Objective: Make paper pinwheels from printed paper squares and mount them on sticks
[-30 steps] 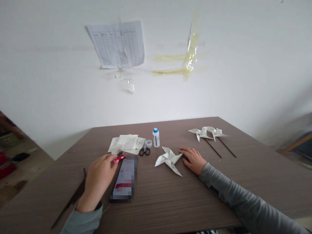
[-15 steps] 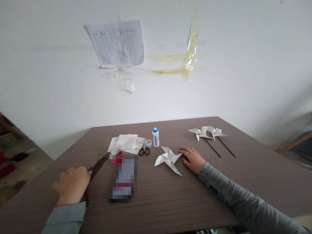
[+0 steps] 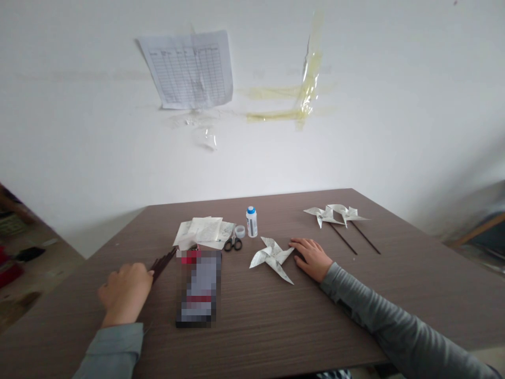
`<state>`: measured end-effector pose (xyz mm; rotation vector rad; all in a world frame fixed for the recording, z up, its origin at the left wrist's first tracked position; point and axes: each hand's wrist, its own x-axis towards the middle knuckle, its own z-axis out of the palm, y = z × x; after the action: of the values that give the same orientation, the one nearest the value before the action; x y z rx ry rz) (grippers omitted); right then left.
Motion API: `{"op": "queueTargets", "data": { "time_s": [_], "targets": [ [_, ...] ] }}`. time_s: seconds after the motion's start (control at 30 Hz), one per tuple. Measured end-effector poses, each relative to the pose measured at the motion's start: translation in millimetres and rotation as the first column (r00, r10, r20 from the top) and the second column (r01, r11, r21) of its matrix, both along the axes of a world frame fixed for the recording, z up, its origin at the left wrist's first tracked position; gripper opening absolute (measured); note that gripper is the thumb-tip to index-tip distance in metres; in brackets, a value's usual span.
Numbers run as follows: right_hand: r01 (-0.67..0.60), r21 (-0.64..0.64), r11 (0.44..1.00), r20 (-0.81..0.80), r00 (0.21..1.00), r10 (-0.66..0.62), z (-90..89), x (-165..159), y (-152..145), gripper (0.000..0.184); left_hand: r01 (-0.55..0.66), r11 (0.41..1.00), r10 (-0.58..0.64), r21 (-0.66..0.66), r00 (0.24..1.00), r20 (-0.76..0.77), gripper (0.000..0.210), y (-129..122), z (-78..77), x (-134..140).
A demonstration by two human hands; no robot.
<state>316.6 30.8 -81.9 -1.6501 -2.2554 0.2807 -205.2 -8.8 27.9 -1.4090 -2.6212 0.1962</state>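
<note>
Grey sleeves on both arms, and the left hand (image 3: pixel 126 288) is curled over a bunch of dark sticks (image 3: pixel 164 262); the fingers hide most of it, so can't tell if that grip is actually closed on any. Right hand (image 3: pixel 311 257) lies palm-down with a loose, open grip, fingertips right at one blade tip of a paper pinwheel (image 3: pixel 272 259), which sits flat near the middle of the tabletop (image 3: pixel 268 326). Between the hands there's a blurred-out phone-like slab (image 3: pixel 201 289) with something red (image 3: pixel 191 257) at its far end, too pixelated to make out. Past that: overlapping paper sheets (image 3: pixel 205 231), black-handled scissors (image 3: pixel 233 244), a small clear round container (image 3: pixel 240 231) and an upright white bottle (image 3: pixel 251 223) with a blue cap. Off to the right, two finished pinwheels (image 3: pixel 335 215) on dark sticks, side by side. Wall behind has a printed table sheet (image 3: pixel 189 71) and yellowish tape (image 3: pixel 310 89).
</note>
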Motion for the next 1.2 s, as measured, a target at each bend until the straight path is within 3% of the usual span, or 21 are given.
{"op": "queueTargets", "data": {
  "time_s": [0.13, 0.3, 0.4, 0.5, 0.67, 0.9, 1.2],
  "targets": [
    [0.003, -0.001, 1.0, 0.005, 1.0, -0.003, 0.5, 0, -1, 0.063, 0.091, 0.996, -0.091, -0.007, 0.996, 0.026, 0.063, -2, 4.1, 5],
    [-0.005, 0.008, 1.0, -0.01, 1.0, 0.006, 0.3, 0, -1, 0.062, 0.223, 0.973, -0.227, 0.062, 0.97, 0.082, 0.05, -1, 16.3, 29],
    [-0.007, 0.009, 1.0, -0.007, 1.0, 0.007, -0.1, 3, 0, 0.061, 0.35, 0.921, -0.369, 0.172, 0.925, 0.092, 0.047, 3, 24.4, 52],
    [-0.014, 0.028, 1.0, -0.018, 1.0, 0.014, -0.3, 4, 1, 0.059, 0.403, 0.885, -0.435, 0.234, 0.894, 0.104, 0.037, 8, 29.2, 79],
    [-0.003, 0.015, 1.0, -0.023, 1.0, 0.004, 2.6, 2, -1, 0.059, 0.509, 0.822, -0.557, 0.256, 0.811, 0.179, 0.026, 16, 29.9, 129],
    [-0.013, -0.005, 1.0, -0.007, 1.0, 0.013, 6.5, -1, -3, 0.059, 0.6, 0.792, -0.606, 0.112, 0.753, 0.256, 0.024, 14, 29.7, 190],
    [-0.005, 0.016, 1.0, -0.017, 1.0, 0.005, 4.2, 0, -2, 0.059, 0.617, 0.785, -0.596, 0.057, 0.726, 0.342, 0.02, 12, 17.5, 211]
  ]
}}
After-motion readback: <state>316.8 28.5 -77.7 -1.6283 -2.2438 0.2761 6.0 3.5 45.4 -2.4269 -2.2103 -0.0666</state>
